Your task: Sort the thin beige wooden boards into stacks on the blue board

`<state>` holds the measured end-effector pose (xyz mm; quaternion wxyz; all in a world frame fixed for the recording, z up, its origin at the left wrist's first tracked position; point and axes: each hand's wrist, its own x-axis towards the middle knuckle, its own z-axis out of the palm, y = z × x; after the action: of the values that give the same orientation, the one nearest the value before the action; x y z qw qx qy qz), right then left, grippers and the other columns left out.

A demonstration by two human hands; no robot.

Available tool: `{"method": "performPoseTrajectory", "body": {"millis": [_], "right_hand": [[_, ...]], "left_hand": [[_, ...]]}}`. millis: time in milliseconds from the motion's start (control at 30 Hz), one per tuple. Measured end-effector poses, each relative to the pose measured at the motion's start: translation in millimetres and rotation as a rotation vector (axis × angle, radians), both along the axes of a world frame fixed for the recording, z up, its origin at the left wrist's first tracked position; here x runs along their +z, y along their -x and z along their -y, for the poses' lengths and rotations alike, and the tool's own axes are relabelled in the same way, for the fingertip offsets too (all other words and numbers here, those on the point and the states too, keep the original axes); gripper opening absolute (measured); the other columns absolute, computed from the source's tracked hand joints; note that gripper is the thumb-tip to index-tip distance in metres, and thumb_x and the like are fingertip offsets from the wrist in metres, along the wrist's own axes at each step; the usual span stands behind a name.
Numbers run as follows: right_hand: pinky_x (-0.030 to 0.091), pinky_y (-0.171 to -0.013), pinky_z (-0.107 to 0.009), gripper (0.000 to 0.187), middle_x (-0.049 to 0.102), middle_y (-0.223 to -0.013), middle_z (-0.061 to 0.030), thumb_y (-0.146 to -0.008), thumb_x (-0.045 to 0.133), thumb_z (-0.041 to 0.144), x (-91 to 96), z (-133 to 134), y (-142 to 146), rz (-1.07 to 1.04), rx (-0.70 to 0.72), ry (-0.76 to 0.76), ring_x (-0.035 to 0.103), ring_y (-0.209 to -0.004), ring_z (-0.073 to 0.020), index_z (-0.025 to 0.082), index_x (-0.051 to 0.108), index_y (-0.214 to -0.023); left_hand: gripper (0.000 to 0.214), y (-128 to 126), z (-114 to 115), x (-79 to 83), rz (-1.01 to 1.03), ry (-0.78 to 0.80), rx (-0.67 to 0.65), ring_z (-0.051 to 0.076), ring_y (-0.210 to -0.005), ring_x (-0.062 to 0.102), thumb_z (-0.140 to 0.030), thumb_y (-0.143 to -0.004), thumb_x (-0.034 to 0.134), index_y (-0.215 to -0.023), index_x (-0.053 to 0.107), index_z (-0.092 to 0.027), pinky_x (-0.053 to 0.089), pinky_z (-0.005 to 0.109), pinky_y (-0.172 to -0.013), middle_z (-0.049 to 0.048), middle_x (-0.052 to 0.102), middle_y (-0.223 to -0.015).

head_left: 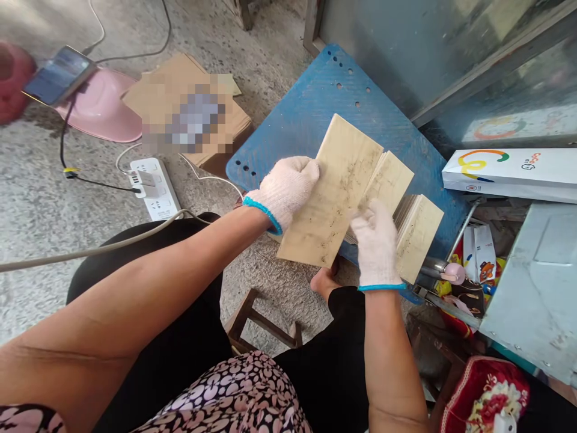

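Note:
Both of my hands wear white knit gloves with blue cuffs. My left hand grips the left edge of a pale wooden board, lifted and tilted off a stack. My right hand is closed on the fanned stack of thin wooden boards beneath it, thumb on top. The stack is held above a blue perforated panel that leans on the floor.
A power strip with cables lies on the concrete floor at left, near a cardboard box, a pink stool and a phone. A white box, a metal sheet and a small wooden stool crowd the right and front.

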<state>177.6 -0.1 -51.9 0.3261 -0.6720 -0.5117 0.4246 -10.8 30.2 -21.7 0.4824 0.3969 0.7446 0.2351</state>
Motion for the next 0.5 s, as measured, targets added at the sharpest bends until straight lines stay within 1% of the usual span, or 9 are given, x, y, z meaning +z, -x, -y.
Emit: {"method": "performPoseTrajectory", "body": {"millis": [100,167,200,267,333,367,433,500], "right_hand": [[0.055,-0.097,-0.044,0.062,0.067,-0.122,-0.0152,-0.075,0.073,0.046,3.7,5,18,-0.018,0.022,0.043,0.066,-0.112,-0.0278,0.016,0.053,-0.125],[0.054,-0.1,-0.046,0.063,0.066,-0.124,-0.0146,-0.075,0.074,0.047,4.6,7,26,0.021,0.057,0.082,0.064,-0.116,-0.0295,0.018,0.053,-0.127],[0.052,-0.102,-0.048,0.068,0.064,-0.126,-0.0152,-0.075,0.076,0.048,3.7,8,28,0.059,0.064,0.095,0.062,-0.119,-0.0313,0.018,0.051,-0.13],[0.048,-0.106,-0.053,0.083,0.059,-0.134,-0.018,-0.07,0.08,0.053,-1.3,10,33,0.143,0.059,0.108,0.055,-0.129,-0.0359,0.017,0.046,-0.137],[0.044,-0.11,-0.057,0.099,0.052,-0.142,-0.0211,-0.064,0.084,0.055,-9.2,13,37,0.198,0.041,0.11,0.046,-0.136,-0.0398,0.015,0.04,-0.143],[0.042,-0.111,-0.057,0.104,0.049,-0.144,-0.0219,-0.062,0.085,0.056,-13.5,14,40,0.207,0.035,0.11,0.043,-0.138,-0.0407,0.015,0.037,-0.145],[0.041,-0.112,-0.057,0.108,0.047,-0.145,-0.0221,-0.06,0.086,0.056,-21.2,16,45,0.203,0.042,0.109,0.042,-0.14,-0.0407,0.015,0.035,-0.146],[0.043,-0.112,-0.055,0.107,0.049,-0.144,-0.0212,-0.06,0.085,0.055,-26.7,18,49,0.198,0.056,0.108,0.045,-0.138,-0.0397,0.017,0.035,-0.146]], "left_hand": [[0.029,-1,1,-0.9,-0.018,-0.007,0.013,0.017,-0.065,0.054,-0.041,-0.089,0.045,-0.077,0.062,-0.021,0.039,0.03,-0.059,0.0016,0.059,-0.065],[0.029,-3,4,-0.6,-0.041,-0.013,0.006,0.017,-0.064,0.054,-0.04,-0.089,0.044,-0.076,0.061,-0.022,0.04,0.031,-0.059,0.0016,0.058,-0.065],[0.03,-4,5,-0.5,-0.057,-0.014,0.002,0.017,-0.063,0.053,-0.04,-0.089,0.043,-0.075,0.061,-0.022,0.04,0.031,-0.06,0.0016,0.057,-0.064],[0.03,-5,6,-0.7,-0.09,-0.014,-0.012,0.018,-0.062,0.052,-0.041,-0.089,0.043,-0.074,0.061,-0.022,0.04,0.032,-0.06,0.0017,0.056,-0.062],[0.031,-5,7,-1.4,-0.114,-0.018,-0.031,0.018,-0.062,0.051,-0.041,-0.089,0.043,-0.073,0.061,-0.022,0.04,0.033,-0.06,0.002,0.056,-0.062],[0.031,-5,7,-2.0,-0.121,-0.021,-0.045,0.018,-0.063,0.052,-0.041,-0.089,0.043,-0.073,0.062,-0.022,0.04,0.033,-0.061,0.0023,0.056,-0.062],[0.031,-4,7,-3.5,-0.124,-0.016,-0.089,0.019,-0.063,0.053,-0.042,-0.09,0.043,-0.075,0.063,-0.022,0.04,0.033,-0.061,0.0026,0.058,-0.063],[0.032,-3,6,-5.2,-0.122,-0.001,-0.146,0.019,-0.063,0.054,-0.043,-0.09,0.043,-0.077,0.065,-0.023,0.04,0.033,-0.06,0.0031,0.061,-0.065]]}}
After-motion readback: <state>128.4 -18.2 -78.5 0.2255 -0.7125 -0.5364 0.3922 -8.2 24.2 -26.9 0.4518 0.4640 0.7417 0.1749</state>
